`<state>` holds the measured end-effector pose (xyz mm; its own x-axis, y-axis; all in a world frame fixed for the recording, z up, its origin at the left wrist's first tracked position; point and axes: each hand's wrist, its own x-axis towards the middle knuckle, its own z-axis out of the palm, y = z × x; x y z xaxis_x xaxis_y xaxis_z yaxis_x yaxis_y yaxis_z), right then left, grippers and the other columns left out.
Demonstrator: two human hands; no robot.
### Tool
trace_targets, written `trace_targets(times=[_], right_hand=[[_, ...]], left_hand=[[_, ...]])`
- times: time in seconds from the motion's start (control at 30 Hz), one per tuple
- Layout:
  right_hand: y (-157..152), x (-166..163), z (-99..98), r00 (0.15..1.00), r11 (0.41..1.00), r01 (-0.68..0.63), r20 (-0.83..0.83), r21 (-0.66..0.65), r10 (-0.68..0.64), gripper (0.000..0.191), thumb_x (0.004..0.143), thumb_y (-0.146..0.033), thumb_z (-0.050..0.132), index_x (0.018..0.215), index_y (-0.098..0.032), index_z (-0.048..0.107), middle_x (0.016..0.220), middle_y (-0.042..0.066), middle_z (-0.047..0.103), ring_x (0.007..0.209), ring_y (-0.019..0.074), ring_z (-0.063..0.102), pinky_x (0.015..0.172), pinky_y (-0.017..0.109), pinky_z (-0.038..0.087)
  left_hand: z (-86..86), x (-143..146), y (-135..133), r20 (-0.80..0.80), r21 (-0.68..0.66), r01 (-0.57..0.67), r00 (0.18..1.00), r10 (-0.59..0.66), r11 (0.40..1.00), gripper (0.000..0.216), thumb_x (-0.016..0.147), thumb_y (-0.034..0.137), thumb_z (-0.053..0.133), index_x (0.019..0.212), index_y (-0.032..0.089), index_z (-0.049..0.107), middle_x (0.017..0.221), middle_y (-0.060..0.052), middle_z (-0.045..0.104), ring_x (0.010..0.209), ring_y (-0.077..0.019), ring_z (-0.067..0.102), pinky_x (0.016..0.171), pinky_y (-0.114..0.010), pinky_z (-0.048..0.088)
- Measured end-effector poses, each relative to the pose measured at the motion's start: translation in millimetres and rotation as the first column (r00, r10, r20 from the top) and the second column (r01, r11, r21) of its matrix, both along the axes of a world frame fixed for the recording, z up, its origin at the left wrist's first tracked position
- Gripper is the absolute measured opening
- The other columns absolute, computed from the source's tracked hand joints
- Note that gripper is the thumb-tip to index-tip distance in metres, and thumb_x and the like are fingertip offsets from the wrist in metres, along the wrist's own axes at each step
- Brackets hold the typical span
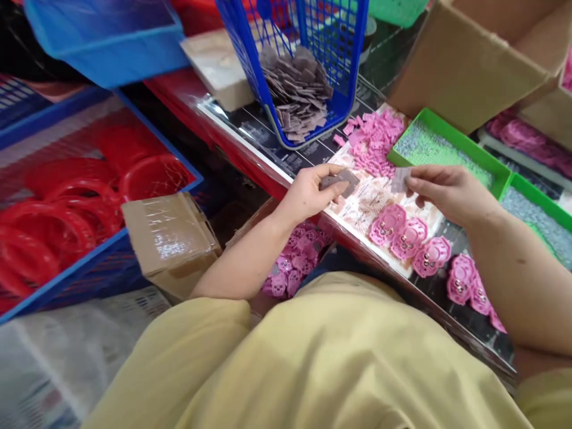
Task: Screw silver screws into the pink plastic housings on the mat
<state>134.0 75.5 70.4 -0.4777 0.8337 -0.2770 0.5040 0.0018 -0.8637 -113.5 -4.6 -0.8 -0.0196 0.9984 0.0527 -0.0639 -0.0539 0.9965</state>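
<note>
My left hand (313,189) is closed on a few flat grey plastic pieces (350,182) above the table's near edge. To its right, my right hand (440,186) pinches one thin, paler grey piece (400,179) between thumb and fingers. Below the hands, pink plastic parts (407,237) with small shiny metal bits on them lie in a row along the table edge. More such pink parts (462,279) sit near my right forearm, partly hidden by it. A heap of small pink pieces (375,137) lies just beyond both hands.
A blue basket (353,77) holding many grey pieces (299,89) stands on the table. Green trays (451,140) of tiny silvery parts and a cardboard box (465,65) are at right. Pink parts (295,256) fill a container below the edge. A blue crate (156,134) of red rings stands left.
</note>
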Motion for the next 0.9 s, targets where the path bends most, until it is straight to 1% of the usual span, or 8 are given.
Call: trace_targets(times=[0.1, 0.2, 0.33, 0.5, 0.6, 0.67, 0.77, 0.9], right_hand=[[-25.5, 28.9, -1.4, 0.984, 0.999, 0.018, 0.176, -0.029, -0.012, 0.059, 0.064, -0.060, 0.082, 0.104, -0.017, 0.075, 0.069, 0.004, 0.069, 0.053, 0.0086, 0.052, 0.048, 0.024, 0.037], [-39.9, 34.3, -9.8, 0.973, 0.999, -0.036, 0.226, -0.030, 0.042, 0.051, 0.065, -0.060, 0.080, 0.091, -0.017, 0.077, 0.075, 0.007, 0.074, 0.060, 0.0124, 0.061, 0.054, 0.027, 0.045], [-44.6, 18.1, -20.3, 0.937, 0.989, -0.119, 0.338, 0.086, 0.083, 0.017, 0.076, -0.035, 0.074, 0.085, -0.022, 0.080, 0.075, 0.002, 0.075, 0.061, 0.0123, 0.063, 0.061, 0.027, 0.048], [-46.9, 10.0, -24.1, 0.918, 0.949, -0.171, 0.392, 0.264, 0.056, 0.006, 0.075, -0.027, 0.077, 0.077, -0.021, 0.079, 0.067, 0.001, 0.072, 0.055, 0.0111, 0.059, 0.055, 0.026, 0.045], [-56.6, 16.8, -19.3, 0.962, 0.861, -0.175, 0.269, 0.477, 0.046, 0.021, 0.079, -0.039, 0.076, 0.090, -0.021, 0.078, 0.080, 0.003, 0.074, 0.064, 0.0127, 0.064, 0.058, 0.026, 0.049], [-66.7, 22.2, -12.7, 0.972, 0.768, -0.224, 0.194, 0.600, 0.133, 0.031, 0.082, -0.043, 0.074, 0.104, -0.022, 0.076, 0.097, 0.006, 0.075, 0.080, 0.0157, 0.070, 0.068, 0.027, 0.055], [-81.8, 31.6, -2.9, 0.956, 0.636, -0.293, 0.197, 0.714, 0.218, 0.021, 0.087, -0.035, 0.070, 0.104, -0.023, 0.075, 0.103, 0.004, 0.076, 0.094, 0.0158, 0.073, 0.081, 0.026, 0.058], [-95.2, 52.8, -5.3, 0.977, 0.608, -0.178, 0.212, 0.774, 0.016, 0.013, 0.088, -0.032, 0.069, 0.096, -0.024, 0.075, 0.098, 0.002, 0.077, 0.083, 0.0154, 0.073, 0.066, 0.026, 0.056]], left_hand=[[2.0, 15.7, -10.2, 0.007, -0.048, 0.110, 0.994, -0.109, 0.993, 0.025, 0.076, 0.031, 0.079, 0.087, 0.013, 0.066, 0.059, 0.005, 0.061, 0.048, -0.0049, 0.055, 0.050, -0.016, 0.043], [2.6, 27.8, -14.2, -0.026, -0.137, 0.183, 0.982, -0.188, 0.974, 0.018, 0.080, 0.026, 0.076, 0.079, 0.013, 0.064, 0.052, 0.006, 0.058, 0.044, -0.0037, 0.053, 0.046, -0.014, 0.039], [5.0, 35.6, -16.3, -0.018, -0.274, 0.261, 0.961, -0.276, 0.926, 0.011, 0.090, 0.020, 0.067, 0.094, 0.010, 0.068, 0.047, 0.006, 0.057, 0.035, -0.0026, 0.044, 0.038, -0.014, 0.031], [8.2, 36.2, -20.7, -0.009, -0.319, 0.307, 0.945, -0.327, 0.897, 0.016, 0.093, 0.018, 0.064, 0.105, 0.009, 0.068, 0.050, 0.005, 0.060, 0.032, -0.0017, 0.040, 0.037, -0.014, 0.028], [14.2, 41.8, -20.4, -0.076, -0.249, 0.329, 0.931, -0.357, 0.911, 0.010, 0.091, 0.020, 0.067, 0.090, 0.010, 0.070, 0.050, 0.006, 0.058, 0.037, -0.0017, 0.045, 0.042, -0.013, 0.032], [20.5, 50.7, -18.7, -0.085, -0.220, 0.360, 0.919, -0.385, 0.907, 0.012, 0.088, 0.022, 0.072, 0.084, 0.011, 0.070, 0.054, 0.005, 0.060, 0.042, -0.0022, 0.050, 0.046, -0.014, 0.037], [27.9, 67.1, -15.6, -0.045, -0.212, 0.430, 0.893, -0.448, 0.878, 0.017, 0.086, 0.026, 0.074, 0.082, 0.010, 0.071, 0.058, 0.004, 0.061, 0.044, -0.0023, 0.050, 0.048, -0.014, 0.040], [24.4, 73.7, -14.1, -0.045, -0.208, 0.396, 0.910, -0.413, 0.894, 0.016, 0.085, 0.025, 0.075, 0.091, 0.010, 0.073, 0.065, 0.003, 0.067, 0.043, -0.0026, 0.052, 0.047, -0.015, 0.042]])
